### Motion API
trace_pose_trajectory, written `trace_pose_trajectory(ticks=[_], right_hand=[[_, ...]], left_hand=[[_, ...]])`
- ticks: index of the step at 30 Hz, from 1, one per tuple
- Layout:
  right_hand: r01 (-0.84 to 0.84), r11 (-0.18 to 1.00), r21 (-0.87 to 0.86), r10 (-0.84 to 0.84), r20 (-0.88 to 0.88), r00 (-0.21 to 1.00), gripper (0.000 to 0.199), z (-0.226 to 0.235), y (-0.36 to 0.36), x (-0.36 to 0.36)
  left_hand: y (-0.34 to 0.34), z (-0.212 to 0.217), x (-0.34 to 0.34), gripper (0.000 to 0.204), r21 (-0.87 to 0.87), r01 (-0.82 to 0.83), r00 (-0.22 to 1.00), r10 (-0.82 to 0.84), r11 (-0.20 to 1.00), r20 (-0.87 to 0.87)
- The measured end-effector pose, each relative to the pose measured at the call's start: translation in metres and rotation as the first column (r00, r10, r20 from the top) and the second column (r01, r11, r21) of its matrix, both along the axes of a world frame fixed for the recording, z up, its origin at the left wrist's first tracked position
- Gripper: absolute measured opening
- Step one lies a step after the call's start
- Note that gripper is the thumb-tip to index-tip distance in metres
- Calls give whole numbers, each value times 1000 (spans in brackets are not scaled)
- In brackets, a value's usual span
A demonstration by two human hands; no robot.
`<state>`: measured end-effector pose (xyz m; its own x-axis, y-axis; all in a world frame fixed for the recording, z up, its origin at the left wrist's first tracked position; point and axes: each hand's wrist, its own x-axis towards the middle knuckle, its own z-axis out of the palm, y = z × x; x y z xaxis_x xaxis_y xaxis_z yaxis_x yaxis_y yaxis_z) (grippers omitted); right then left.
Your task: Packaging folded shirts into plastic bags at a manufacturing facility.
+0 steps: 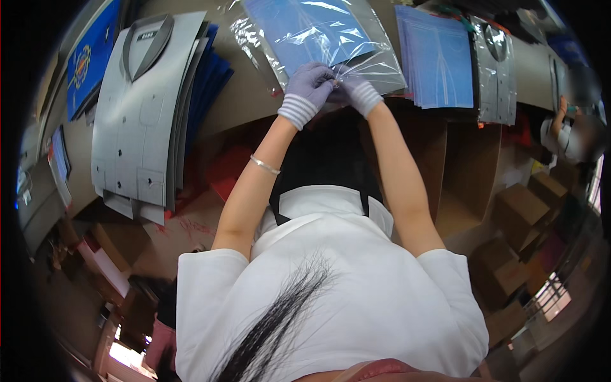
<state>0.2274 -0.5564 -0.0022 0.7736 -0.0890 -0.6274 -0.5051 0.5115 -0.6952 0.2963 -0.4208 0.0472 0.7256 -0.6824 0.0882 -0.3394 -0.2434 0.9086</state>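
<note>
A clear plastic bag (375,48) lies on the table at the far middle, with a flat blue sheet (312,32) inside it and something grey beside the sheet. Both hands wear lavender knit gloves with striped cuffs and meet at the bag's near edge. My left hand (308,88) has its fingers curled together on the gathered plastic. Close against it, my right hand (356,92) also grips that edge; its fingertips are partly hidden. Creases in the film run outward from where the hands pinch it.
Folded grey shirts (137,121) stand stacked at the left, with blue sheets (207,86) behind. To the right lie a stack of blue sheets (439,60) and a bagged grey shirt (496,83). Cardboard boxes (519,213) fill the right floor; a person (566,137) is at far right.
</note>
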Motion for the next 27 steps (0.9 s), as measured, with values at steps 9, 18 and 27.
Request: trace_pose_trajectory(ticks=[9,18,27], right_hand=[[-261,390,-883,488,-42,872,20,-2,55,-67],[-309,-260,-915,694,-400,599,22,-9,110,-21],[-198,38,-979,664,-123,737,19,-3,113,-24]], left_hand=[[129,-90,-19,27,197,-291,538,331,936,-775],[117,-101,-46,36,357,-189,151,386,915,-910],[127,-129,-43,25,336,-362,204,426,869,-881]])
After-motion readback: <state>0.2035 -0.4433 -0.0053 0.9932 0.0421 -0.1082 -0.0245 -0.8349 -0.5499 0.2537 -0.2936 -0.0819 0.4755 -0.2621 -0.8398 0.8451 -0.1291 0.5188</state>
